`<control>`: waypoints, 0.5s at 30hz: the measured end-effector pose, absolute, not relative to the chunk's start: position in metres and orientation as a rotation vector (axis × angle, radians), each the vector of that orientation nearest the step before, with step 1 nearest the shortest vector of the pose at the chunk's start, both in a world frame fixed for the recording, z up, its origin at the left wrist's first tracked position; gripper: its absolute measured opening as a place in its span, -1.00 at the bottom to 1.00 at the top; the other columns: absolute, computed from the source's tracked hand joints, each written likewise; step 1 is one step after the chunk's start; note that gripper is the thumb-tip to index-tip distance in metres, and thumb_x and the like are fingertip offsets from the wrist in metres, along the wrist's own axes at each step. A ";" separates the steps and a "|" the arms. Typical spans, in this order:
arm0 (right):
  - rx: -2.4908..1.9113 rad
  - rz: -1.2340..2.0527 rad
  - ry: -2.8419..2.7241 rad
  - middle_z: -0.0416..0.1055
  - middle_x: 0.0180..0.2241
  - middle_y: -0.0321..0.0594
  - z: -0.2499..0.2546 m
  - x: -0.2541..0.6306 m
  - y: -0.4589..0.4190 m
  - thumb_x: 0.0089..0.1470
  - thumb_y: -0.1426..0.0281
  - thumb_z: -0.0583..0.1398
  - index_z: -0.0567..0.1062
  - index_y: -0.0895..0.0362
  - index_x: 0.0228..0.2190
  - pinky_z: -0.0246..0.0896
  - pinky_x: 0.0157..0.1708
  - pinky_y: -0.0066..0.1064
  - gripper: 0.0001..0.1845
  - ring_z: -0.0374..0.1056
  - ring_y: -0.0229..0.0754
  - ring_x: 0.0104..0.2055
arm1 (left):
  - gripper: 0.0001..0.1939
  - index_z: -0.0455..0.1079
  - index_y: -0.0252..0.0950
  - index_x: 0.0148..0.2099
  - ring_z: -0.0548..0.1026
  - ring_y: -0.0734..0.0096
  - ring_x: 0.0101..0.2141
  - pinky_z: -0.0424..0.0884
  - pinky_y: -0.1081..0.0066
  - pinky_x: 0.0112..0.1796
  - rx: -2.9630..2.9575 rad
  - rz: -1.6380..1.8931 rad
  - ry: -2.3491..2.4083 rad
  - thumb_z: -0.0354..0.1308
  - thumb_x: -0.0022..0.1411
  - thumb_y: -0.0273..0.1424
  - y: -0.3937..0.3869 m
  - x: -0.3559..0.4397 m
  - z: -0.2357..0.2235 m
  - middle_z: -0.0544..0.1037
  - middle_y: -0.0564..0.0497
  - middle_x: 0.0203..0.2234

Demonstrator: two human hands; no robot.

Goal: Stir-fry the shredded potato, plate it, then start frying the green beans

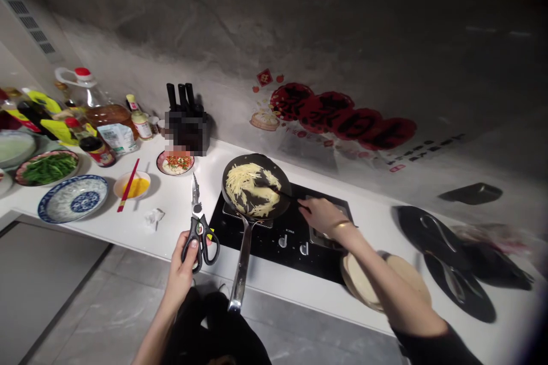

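From where I stand, the left hand (185, 251), low and left of centre in the frame, is curled round one loop of the black-handled scissors (197, 239), the blades pointing up the frame with their tip just short of the small patterned plate (190, 159). The frying pan (283, 175) sits mid-frame on the black hob (265, 244), pale shreds (243, 179) heaped in its left half and spread lower right. Its steel handle (242, 274) runs down across the hob's front edge and juts well past the edge of the white counter (171, 234), leaving a narrow gap beside the left hand. Right of centre, the right hand (321, 215) is closed on a dark-handled utensil (291, 199) reaching over the pan's right rim; I can't make out its working end among the shreds. That forearm slants to the lower right over a pale round piece (357, 282), so room is tight there. More space lies to the left: a strip of counter separates the scissors from the crumpled tissue (154, 218), with the egg bowl (148, 197) and its red chopsticks (129, 182) beyond, and the blue-and-white bowl (73, 198) near the counter's front edge.
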State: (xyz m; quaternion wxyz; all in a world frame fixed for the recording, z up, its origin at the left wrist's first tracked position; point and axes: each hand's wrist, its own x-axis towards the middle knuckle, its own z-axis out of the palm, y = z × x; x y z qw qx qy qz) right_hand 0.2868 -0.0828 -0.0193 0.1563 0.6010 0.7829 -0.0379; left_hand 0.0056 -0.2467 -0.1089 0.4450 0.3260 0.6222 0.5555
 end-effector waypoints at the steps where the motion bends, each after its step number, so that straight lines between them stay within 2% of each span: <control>1: 1.648 -0.105 2.272 0.52 -0.20 -0.14 -0.012 0.289 -0.087 0.13 0.36 0.04 0.47 0.03 -0.04 0.28 -0.18 -0.33 -0.61 0.42 -0.07 -0.13 | -0.65 0.28 -0.24 -0.24 0.34 0.48 -0.47 0.24 0.54 -0.47 0.799 1.385 1.546 0.03 0.14 -0.06 -0.247 0.006 -0.109 0.49 0.03 -0.41; 4: 1.486 -0.021 2.350 0.51 -0.19 -0.19 -0.009 0.277 -0.092 0.15 0.31 0.03 0.40 -0.07 0.03 0.29 -0.22 -0.33 -0.59 0.43 -0.09 -0.17 | -0.64 0.28 -0.25 -0.24 0.36 0.46 -0.46 0.26 0.52 -0.47 0.776 1.397 1.548 0.03 0.13 -0.05 -0.246 0.007 -0.108 0.49 0.02 -0.41; 8: 1.574 0.109 2.308 0.48 -0.17 -0.06 -0.038 0.244 -0.076 0.20 0.33 -0.05 0.27 0.04 0.12 0.28 -0.29 -0.34 -0.54 0.44 -0.07 -0.23 | -0.64 0.27 -0.25 -0.23 0.36 0.46 -0.47 0.24 0.52 -0.49 0.822 1.381 1.524 0.03 0.13 -0.05 -0.244 0.008 -0.105 0.50 0.02 -0.40; 11: 1.693 0.004 2.236 0.50 -0.19 -0.06 -0.037 0.256 -0.070 0.18 0.35 -0.03 0.36 0.09 0.06 0.28 -0.26 -0.36 -0.57 0.43 -0.08 -0.18 | -0.65 0.27 -0.25 -0.23 0.34 0.47 -0.49 0.23 0.53 -0.50 0.846 1.397 1.512 0.02 0.14 -0.06 -0.244 0.008 -0.104 0.50 0.02 -0.39; 15: 1.629 -0.191 2.294 0.54 -0.25 -0.13 0.015 0.314 -0.078 0.14 0.37 0.03 0.50 0.10 -0.07 0.27 -0.19 -0.36 -0.63 0.44 -0.10 -0.21 | -0.65 0.27 -0.25 -0.23 0.37 0.45 -0.46 0.26 0.51 -0.47 0.820 1.409 1.502 0.02 0.15 -0.06 -0.245 0.008 -0.107 0.50 0.01 -0.40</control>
